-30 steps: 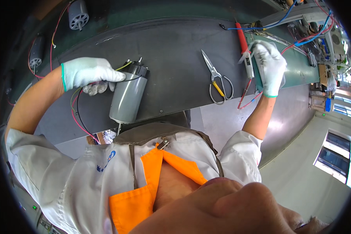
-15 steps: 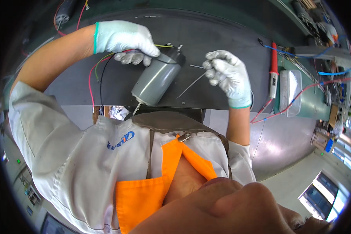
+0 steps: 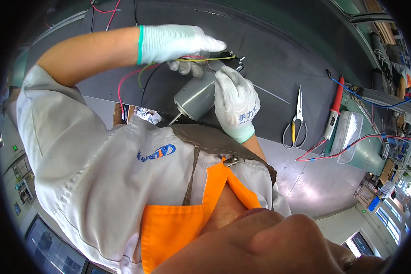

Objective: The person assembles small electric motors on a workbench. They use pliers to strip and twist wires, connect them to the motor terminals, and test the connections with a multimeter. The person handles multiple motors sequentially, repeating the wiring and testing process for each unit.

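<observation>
A grey cylindrical motor [image 3: 194,98] lies slantwise on the dark bench, its shaft toward me and its black end away. Above its far part, my gloved left hand [image 3: 182,48] has its fingers closed around the motor's wires. A yellow-green wire [image 3: 210,59] runs from the hand to the terminal end, beside red and black ones. My gloved right hand [image 3: 236,102] is pinched at the motor's right side, close to the wires. From its fingers a thin, pale cable tie [image 3: 271,93] sticks out to the right. The pinched part of the tie is hidden.
Scissors [image 3: 297,121] with dark loop handles lie right of my right hand. Beyond them are a red-and-white pen-shaped tool [image 3: 335,107] with a cord and a clear plastic box [image 3: 347,137]. The bench's front edge runs close to my body.
My right hand has moved left to the motor and wires, bringing the cable tie. Its tail now points right. The scissors, hidden before, now show. The view has shifted.
</observation>
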`<state>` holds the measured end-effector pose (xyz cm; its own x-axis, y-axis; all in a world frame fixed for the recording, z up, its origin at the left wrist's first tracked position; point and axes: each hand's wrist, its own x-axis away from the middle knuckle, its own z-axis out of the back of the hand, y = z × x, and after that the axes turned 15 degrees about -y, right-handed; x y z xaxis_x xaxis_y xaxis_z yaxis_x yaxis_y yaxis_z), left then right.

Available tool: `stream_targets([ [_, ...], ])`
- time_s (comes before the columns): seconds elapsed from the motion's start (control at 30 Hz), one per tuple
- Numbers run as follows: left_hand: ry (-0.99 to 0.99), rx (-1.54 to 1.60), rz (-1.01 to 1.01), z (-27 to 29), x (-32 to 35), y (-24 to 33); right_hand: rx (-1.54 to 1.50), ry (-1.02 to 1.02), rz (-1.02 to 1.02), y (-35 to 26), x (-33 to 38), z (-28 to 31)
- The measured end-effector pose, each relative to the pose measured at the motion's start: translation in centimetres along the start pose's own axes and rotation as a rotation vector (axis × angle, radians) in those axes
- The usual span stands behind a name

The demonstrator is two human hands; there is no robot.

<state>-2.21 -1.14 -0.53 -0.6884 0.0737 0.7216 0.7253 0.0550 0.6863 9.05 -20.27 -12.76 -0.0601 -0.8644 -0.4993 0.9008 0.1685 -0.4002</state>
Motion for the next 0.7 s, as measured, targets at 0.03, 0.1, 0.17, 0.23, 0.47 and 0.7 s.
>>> stream_targets([
  [0.03, 0.046, 0.043, -0.052, -0.3, -0.5, -0.9, -0.002, -0.029, -0.017, -0.2, -0.2, 0.3],
  [0.1, 0.217, 0.053, -0.085, -0.6, -2.3, -2.4, -0.069, -0.090, -0.110, -1.5, -1.4, 2.4],
  [0.17, 0.331, 0.092, -0.133, -1.7, -3.0, -2.4, -0.137, -0.130, -0.184, -1.6, -2.1, 3.3],
  [0.23, 0.368, 0.133, -0.189, -2.1, -3.8, -2.7, -0.480, -0.123, -0.363, -0.9, -2.1, 3.5],
  [0.47, 0.353, 0.086, -0.417, -3.8, -4.7, -3.2, -1.289, 0.039, -0.681, 1.0, -4.4, 5.9],
  [0.7, 0.357, -0.092, -0.447, -4.0, -4.7, -3.1, -1.334, 0.031, -0.688, 1.1, -4.5, 6.6],
])
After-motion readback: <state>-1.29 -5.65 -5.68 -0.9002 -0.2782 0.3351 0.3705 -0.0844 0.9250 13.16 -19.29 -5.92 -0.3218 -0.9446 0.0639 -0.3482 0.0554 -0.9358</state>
